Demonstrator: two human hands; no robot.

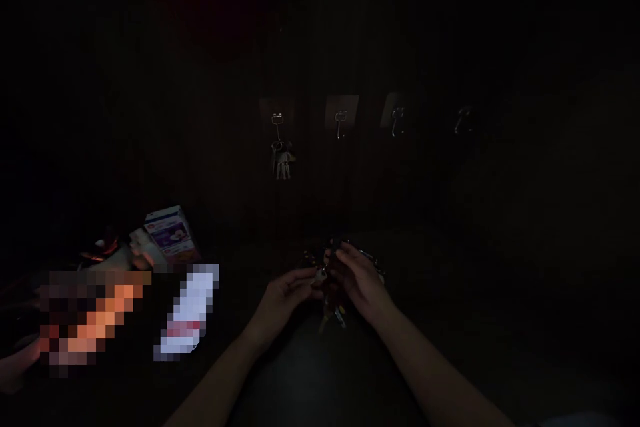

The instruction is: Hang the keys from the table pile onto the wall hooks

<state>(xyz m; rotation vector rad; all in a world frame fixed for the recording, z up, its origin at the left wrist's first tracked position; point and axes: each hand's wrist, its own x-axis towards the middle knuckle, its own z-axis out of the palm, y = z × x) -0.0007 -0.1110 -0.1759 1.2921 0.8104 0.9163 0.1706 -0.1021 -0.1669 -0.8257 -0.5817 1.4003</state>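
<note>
In dim light, a bunch of keys [333,313] hangs between my two hands, some of the keys pointing down. My left hand [283,300] pinches one metal key of the bunch between thumb and fingers. From the other side my right hand [363,287] closes its fingers at the top of the bunch, around a dark part too dim to make out. Behind my fingers lies a dark pile with small glints, partly hidden by the right hand. Another set of keys [283,165] hangs on a wall hook [277,120] farther back.
Several hooks line the dark wall, among them a second hook [341,121] and a third hook [397,123], both without keys. On the left stand a printed box [173,235] and cluttered items. Nearer are a bright pixelated patch [190,313] and an orange one [103,320].
</note>
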